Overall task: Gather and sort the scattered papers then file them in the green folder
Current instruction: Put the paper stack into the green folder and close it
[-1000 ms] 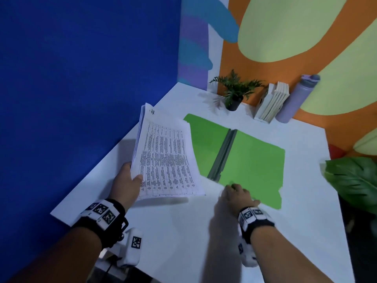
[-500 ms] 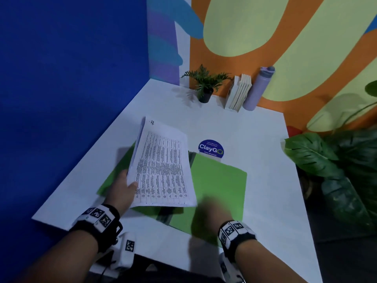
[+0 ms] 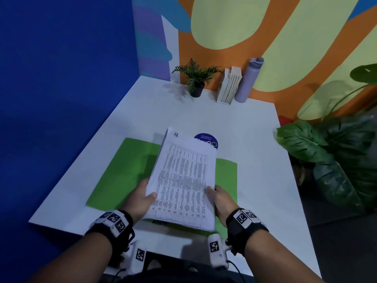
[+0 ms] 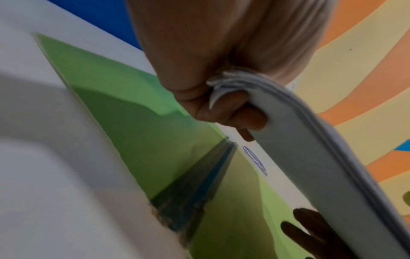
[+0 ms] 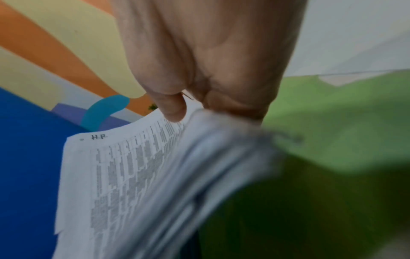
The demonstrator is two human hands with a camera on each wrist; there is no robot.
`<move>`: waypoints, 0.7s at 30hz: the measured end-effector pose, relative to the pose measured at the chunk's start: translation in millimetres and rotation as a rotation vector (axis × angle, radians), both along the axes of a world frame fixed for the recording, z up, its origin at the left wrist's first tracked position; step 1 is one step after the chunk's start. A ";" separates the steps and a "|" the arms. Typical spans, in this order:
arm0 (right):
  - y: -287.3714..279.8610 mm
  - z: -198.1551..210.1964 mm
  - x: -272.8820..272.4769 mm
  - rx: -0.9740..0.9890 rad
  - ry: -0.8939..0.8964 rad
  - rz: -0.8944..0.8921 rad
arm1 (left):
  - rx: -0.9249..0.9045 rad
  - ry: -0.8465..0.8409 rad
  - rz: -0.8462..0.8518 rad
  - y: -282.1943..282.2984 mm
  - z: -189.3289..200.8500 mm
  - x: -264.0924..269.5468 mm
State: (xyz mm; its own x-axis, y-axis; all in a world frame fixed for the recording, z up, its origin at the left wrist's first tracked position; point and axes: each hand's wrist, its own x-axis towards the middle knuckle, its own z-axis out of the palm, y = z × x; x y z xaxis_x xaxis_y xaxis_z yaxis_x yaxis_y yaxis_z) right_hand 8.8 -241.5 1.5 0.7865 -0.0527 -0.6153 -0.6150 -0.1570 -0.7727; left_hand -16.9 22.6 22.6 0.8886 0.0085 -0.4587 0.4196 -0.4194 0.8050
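Now: left hand (image 3: pixel 140 198) & right hand (image 3: pixel 221 196) grip thick printed paper stack (image 3: pixel 183 180) over flat green folder (image 3: pixel 126 172).

Potted fern (image 3: pixel 195 77), books (image 3: pixel 230 85), lilac bottle (image 3: pixel 249 79) line the wall; blue sticker (image 3: pixel 208 139) mid-table.

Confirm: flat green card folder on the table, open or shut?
Open: the flat green card folder lies spread, both leaves flat, dark spine exposed under the printed paper stack.

I read handwritten "HR" at the far left corner of the white printed paper stack (image 3: pixel 184 176); its table text is illegible.
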 end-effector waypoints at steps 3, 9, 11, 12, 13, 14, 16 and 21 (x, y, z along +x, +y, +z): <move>-10.3 -1.7 -4.6 -0.030 -0.072 -0.066 | -0.006 0.049 -0.077 -15.3 -5.4 4.5; -40.7 -10.1 -17.1 -0.237 -0.108 -0.118 | 0.412 0.004 0.072 17.4 -25.6 28.1; -47.1 -17.9 -23.0 -0.313 -0.085 -0.110 | 0.620 0.068 0.124 48.1 -30.9 29.6; -49.9 -19.3 -26.9 -0.341 -0.073 -0.105 | 0.687 0.117 0.129 62.8 -35.3 28.1; -52.2 -22.6 -29.9 -0.360 -0.058 -0.095 | 0.735 0.174 0.136 76.3 -39.0 25.1; -53.4 -21.9 -32.9 -0.388 -0.048 -0.078 | 0.753 0.227 0.146 86.2 -41.7 21.5; -56.5 -25.5 -35.4 -0.420 -0.035 -0.057 | 0.757 0.299 0.152 100.7 -47.2 15.0; -58.1 -31.1 -35.1 -0.445 -0.017 -0.040 | 0.850 0.365 0.099 117.2 -51.4 10.6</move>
State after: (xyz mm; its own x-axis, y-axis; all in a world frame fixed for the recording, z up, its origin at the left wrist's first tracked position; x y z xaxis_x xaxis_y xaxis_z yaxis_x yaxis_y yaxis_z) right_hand -26.2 -299.7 -29.6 0.7886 -0.3395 -0.5127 -0.6148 -0.4528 -0.6457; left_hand -6.2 139.8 -28.8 0.6676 0.5380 -0.5147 0.6516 -0.7566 0.0544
